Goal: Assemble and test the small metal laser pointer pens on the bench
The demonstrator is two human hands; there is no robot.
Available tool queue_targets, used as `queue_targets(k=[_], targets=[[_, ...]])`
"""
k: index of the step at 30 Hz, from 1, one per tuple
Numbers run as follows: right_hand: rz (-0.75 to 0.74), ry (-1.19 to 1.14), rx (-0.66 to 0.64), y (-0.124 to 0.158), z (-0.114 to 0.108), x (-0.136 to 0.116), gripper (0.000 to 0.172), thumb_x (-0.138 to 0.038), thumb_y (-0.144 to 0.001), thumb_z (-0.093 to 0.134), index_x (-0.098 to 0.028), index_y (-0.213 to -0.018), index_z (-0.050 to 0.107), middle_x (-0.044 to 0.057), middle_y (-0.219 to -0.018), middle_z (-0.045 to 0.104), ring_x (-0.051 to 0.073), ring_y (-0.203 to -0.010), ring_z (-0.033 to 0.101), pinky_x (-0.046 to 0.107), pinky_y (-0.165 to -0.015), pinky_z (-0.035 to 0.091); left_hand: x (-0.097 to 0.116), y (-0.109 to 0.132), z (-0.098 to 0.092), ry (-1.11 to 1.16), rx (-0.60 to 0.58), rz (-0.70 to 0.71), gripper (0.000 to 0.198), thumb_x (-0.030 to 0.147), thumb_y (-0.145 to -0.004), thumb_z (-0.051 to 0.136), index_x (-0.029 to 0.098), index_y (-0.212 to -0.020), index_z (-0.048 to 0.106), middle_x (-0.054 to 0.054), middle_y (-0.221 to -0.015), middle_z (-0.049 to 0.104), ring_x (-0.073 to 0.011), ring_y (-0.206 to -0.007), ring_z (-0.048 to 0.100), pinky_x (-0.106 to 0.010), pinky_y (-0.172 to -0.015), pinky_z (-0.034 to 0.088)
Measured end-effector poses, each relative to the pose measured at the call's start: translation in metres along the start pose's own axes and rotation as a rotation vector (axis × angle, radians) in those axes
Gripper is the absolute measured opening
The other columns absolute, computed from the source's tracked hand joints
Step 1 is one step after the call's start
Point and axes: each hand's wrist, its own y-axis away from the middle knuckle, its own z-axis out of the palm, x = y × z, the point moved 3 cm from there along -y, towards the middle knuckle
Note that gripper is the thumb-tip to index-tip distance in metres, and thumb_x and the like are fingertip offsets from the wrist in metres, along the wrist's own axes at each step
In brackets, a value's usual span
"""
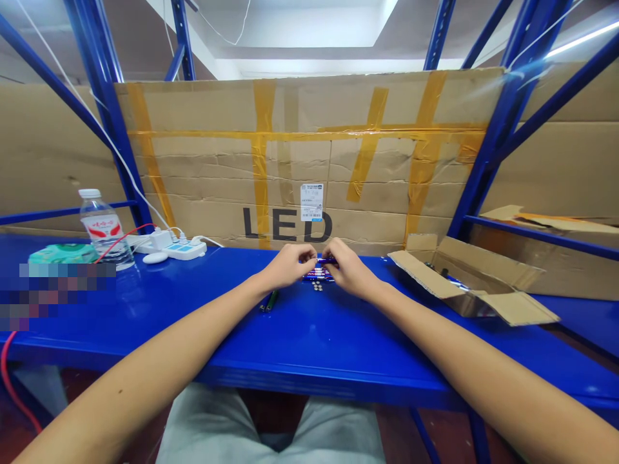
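Both of my hands meet over the middle of the blue bench (309,341). My left hand (289,264) is closed in a pinch on one end of a thin purple pen-like stick (325,261), and my right hand (349,267) is closed on its other end. Under the hands lies a small bundle of similar purple sticks (316,277) with a few tiny round silver parts (318,287) beside it. A dark green stick (271,300) lies on the bench just below my left wrist.
An open cardboard box (471,283) lies at the right. A water bottle (104,229), a white power strip (181,248) with cables and a green packet (62,253) stand at the left. A taped cardboard sheet marked LED (290,161) forms the back wall between blue rack posts.
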Motion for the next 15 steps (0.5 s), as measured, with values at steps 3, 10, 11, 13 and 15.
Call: queue_targets(k=[3, 10, 11, 13, 15], targets=[[-0.028, -0.015, 0.004, -0.001, -0.003, -0.0032, 0.012, -0.008, -0.082, 0.046, -0.02, -0.082, 0.047, 0.005, -0.083, 0.049, 0.019, -0.078, 0.047, 0.032, -0.071, 0.04, 0.001, 0.0004, -0.0005, -0.038, 0.013, 0.016, 0.01, 0.019, -0.081, 0.052, 0.015, -0.077, 0.061, 0.004, -0.06, 0.058, -0.0097, -0.055, 0.05, -0.023, -0.057, 0.038], [0.017, 0.011, -0.106, -0.0028, 0.0009, 0.0023, 0.014, -0.016, -0.09, 0.043, -0.018, -0.079, 0.051, 0.005, -0.079, 0.053, 0.017, -0.071, 0.049, 0.031, -0.067, 0.039, 0.0005, 0.0019, 0.003, -0.139, -0.01, 0.094, 0.012, 0.018, -0.084, 0.052, 0.016, -0.083, 0.064, 0.002, -0.064, 0.062, -0.0109, -0.06, 0.054, -0.023, -0.06, 0.039], [0.026, 0.015, -0.114, -0.0027, 0.0016, 0.0034, 0.015, -0.015, -0.09, 0.042, -0.018, -0.079, 0.051, 0.005, -0.079, 0.053, 0.017, -0.071, 0.049, 0.031, -0.067, 0.039, 0.0008, 0.0021, 0.0033, -0.148, -0.007, 0.103, 0.012, 0.018, -0.084, 0.052, 0.016, -0.084, 0.064, 0.002, -0.064, 0.062, -0.011, -0.06, 0.055, -0.022, -0.06, 0.039], [0.043, 0.013, -0.117, -0.0022, 0.0026, 0.0045, 0.014, -0.016, -0.09, 0.042, -0.018, -0.079, 0.05, 0.005, -0.08, 0.054, 0.017, -0.072, 0.05, 0.031, -0.068, 0.039, 0.0012, 0.0022, 0.0039, -0.155, -0.006, 0.113, 0.012, 0.017, -0.084, 0.052, 0.016, -0.084, 0.064, 0.002, -0.065, 0.062, -0.011, -0.061, 0.055, -0.022, -0.06, 0.038], [0.059, -0.003, -0.108, -0.0013, 0.0034, 0.0042, 0.006, -0.019, -0.087, 0.05, -0.019, -0.081, 0.048, 0.004, -0.081, 0.053, 0.017, -0.073, 0.049, 0.031, -0.068, 0.039, 0.0016, 0.002, 0.0039, -0.156, -0.005, 0.117, 0.012, 0.018, -0.085, 0.052, 0.016, -0.083, 0.064, 0.002, -0.066, 0.063, -0.0109, -0.061, 0.054, -0.022, -0.06, 0.038]])
